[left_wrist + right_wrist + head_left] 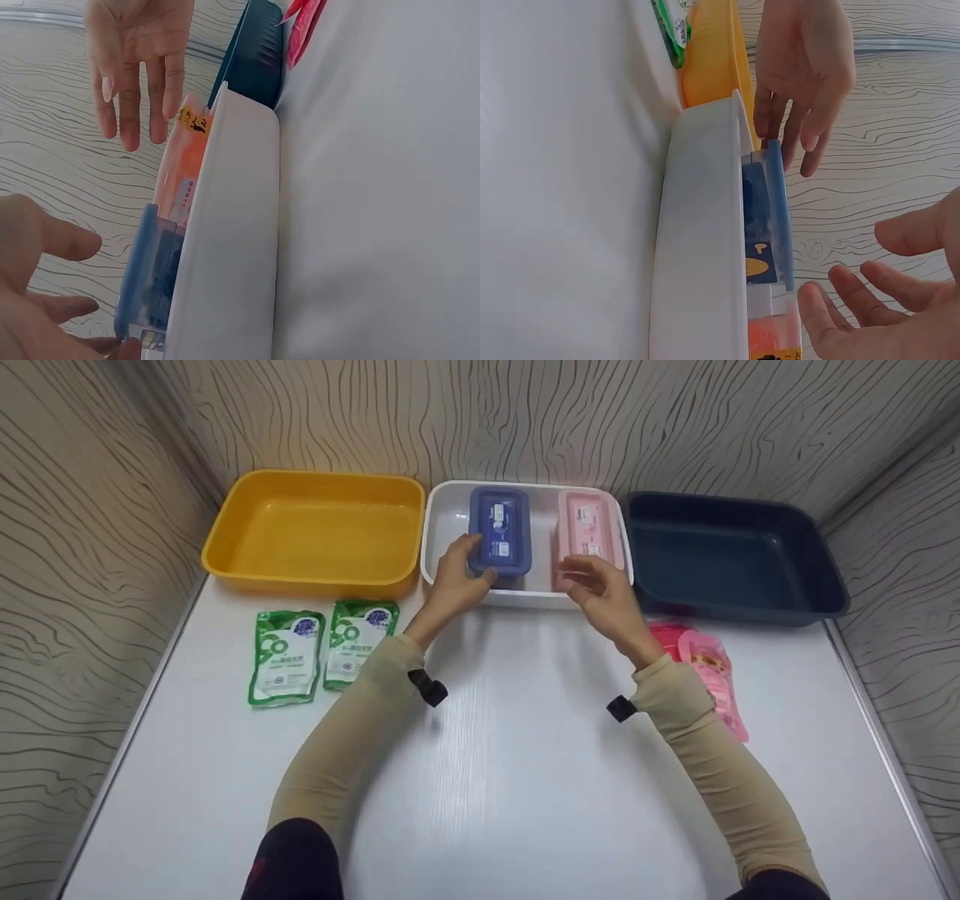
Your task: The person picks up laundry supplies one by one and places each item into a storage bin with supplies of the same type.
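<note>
In the head view a blue lidded box (500, 529) and a pink lidded box (589, 521) stand in a white bin (525, 600), with bare bin floor between them. My left hand (459, 579) is at the near left corner of the blue box, its fingertips right at the lid. Over the near end of the pink box is my right hand (606, 598), thumb and fingers apart. Both wrist views show spread, relaxed fingers. The left wrist view has the left hand (45, 292) beside the blue box; the right wrist view has the right hand (900, 292) beside the boxes.
A yellow bin (315, 581) stands left of the white one, a dark blue bin (739, 615) right of it. Two green-and-white pouches (287, 660) lie before the yellow bin. Pink and red pouches (709, 656) lie partly under the right forearm. Patterned panels (480, 420) enclose the table.
</note>
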The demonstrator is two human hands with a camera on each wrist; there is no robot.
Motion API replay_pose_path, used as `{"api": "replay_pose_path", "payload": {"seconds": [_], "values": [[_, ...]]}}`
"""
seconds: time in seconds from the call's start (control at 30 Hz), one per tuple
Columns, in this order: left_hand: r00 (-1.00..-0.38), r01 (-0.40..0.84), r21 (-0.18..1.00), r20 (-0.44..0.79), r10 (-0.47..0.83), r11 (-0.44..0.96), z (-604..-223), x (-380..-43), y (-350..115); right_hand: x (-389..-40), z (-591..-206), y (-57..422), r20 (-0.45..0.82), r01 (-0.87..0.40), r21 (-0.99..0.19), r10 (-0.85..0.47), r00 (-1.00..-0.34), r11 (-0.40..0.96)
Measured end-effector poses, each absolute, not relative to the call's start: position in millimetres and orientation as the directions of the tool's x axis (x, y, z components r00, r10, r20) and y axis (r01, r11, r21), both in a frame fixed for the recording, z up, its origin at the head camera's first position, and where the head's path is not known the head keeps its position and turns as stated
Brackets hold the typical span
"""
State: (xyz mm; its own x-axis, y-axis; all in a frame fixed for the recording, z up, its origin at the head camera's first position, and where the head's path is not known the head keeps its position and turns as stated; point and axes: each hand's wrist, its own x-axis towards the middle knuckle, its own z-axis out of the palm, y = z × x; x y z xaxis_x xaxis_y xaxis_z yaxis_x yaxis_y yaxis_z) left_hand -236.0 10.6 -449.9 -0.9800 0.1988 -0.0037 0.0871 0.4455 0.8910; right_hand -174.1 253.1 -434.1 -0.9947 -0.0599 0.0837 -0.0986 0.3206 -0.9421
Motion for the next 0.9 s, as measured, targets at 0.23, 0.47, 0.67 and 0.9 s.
{"api": "replay_pose_path", "payload": {"seconds": [0.23,0.47,0.67,0.9], "values": [[-0.973,0.181,0.83,0.075,0.217,0.528,-451.8,-222.2,19.1,-153.4,-432.3,284.0,0.077,-0.086,-0.926,-0.039,-0.996,0.367],[-0.955,0.286,0.77,0.182,0.234,0.57,-463.4,-209.7,28.9,-133.0,-435.1,315.3,0.073,-0.069,-0.906,-0.007,-0.997,0.419],[-0.94,0.34,0.72,0.25,0.231,0.606,-469.3,-202.0,39.3,-115.1,-444.4,342.9,0.069,-0.041,-0.861,0.037,-0.997,0.508],[-0.878,0.475,0.694,0.334,0.343,0.54,-473.8,-192.7,50.0,-97.6,-454.1,372.1,0.053,-0.002,-0.825,0.075,-0.996,0.565]]}}
